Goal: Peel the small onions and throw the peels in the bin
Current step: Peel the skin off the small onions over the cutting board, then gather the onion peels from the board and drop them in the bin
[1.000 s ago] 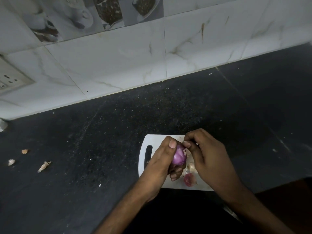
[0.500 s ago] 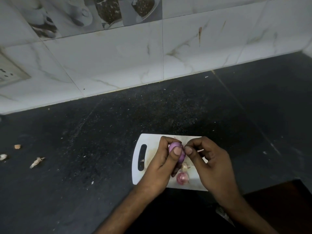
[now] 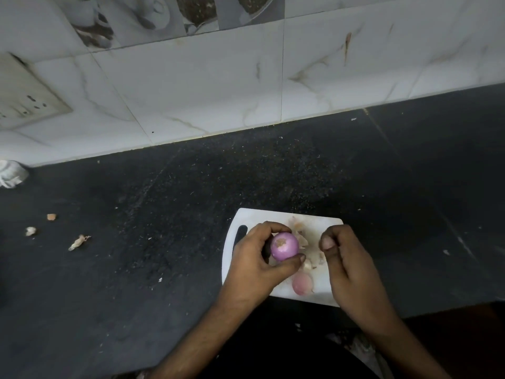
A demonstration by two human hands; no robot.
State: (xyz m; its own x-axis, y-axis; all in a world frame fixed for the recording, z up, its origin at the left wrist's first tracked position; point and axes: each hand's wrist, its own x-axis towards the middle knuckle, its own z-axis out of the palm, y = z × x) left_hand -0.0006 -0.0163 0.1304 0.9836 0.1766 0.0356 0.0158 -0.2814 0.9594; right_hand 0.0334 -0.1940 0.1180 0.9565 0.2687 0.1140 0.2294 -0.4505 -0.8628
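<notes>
My left hand (image 3: pixel 254 265) grips a small purple onion (image 3: pixel 284 246) over the white cutting board (image 3: pixel 232 269), its peeled, shiny side and cut root end facing up. My right hand (image 3: pixel 351 265) hovers a short way to the right of the onion, apart from it, fingers curled with the thumb against the fingertips; whether a bit of peel sits between them I cannot tell. A second, paler pink onion (image 3: pixel 302 285) lies on the board between my hands. Loose pale peels (image 3: pixel 302 236) lie on the board behind the held onion.
The board sits near the front edge of a dark stone counter (image 3: pixel 164 214). Scraps of peel (image 3: pixel 78 241) lie on the counter at the left. A tiled wall (image 3: pixel 218 91) with a socket plate (image 3: pixel 27 99) runs along the back. No bin shows.
My right hand has pulled away from the onion to the right. My left hand has turned the onion so its cut end faces up. The camera view has shifted.
</notes>
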